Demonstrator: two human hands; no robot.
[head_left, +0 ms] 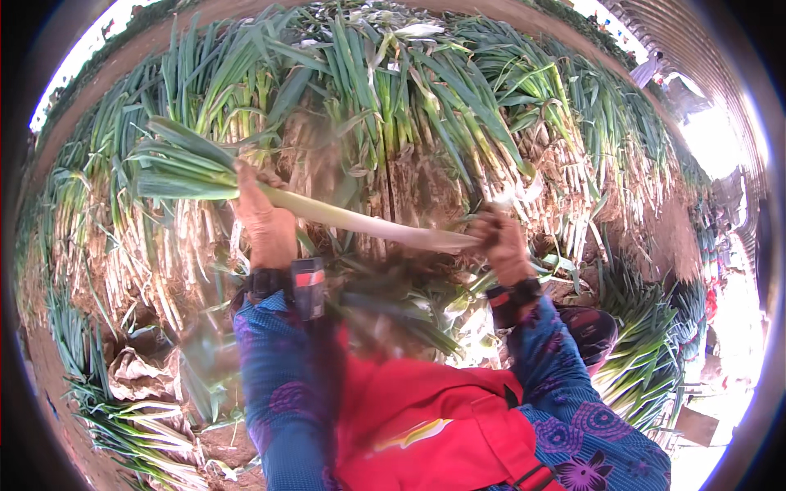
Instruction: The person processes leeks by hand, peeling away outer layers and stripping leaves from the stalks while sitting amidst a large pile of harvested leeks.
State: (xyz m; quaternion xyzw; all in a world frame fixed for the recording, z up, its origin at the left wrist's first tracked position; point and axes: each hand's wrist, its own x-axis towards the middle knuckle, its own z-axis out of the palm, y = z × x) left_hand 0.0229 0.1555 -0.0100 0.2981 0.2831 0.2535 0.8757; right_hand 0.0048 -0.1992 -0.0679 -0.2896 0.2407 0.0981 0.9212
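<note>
A long leek [352,217] with a white shank and green leaves stretches almost level in front of me. My left hand [266,217] is closed around it where the leaves begin, and the green tops stick out to the left. At the other end, my right hand [501,244] is closed at the root end; its fingers are partly blurred. Behind both hands stands a large pile of leeks [393,106], leaves up and pale shanks hanging down, some with dirt on them.
Several cleaned-looking leeks [147,430] lie at the lower left, near a crumpled brown sack [143,375]. Another heap of leeks [643,356] lies at the right. Peeled leaves [458,319] litter the ground before me. A corrugated metal sheet [696,49] rises at the upper right.
</note>
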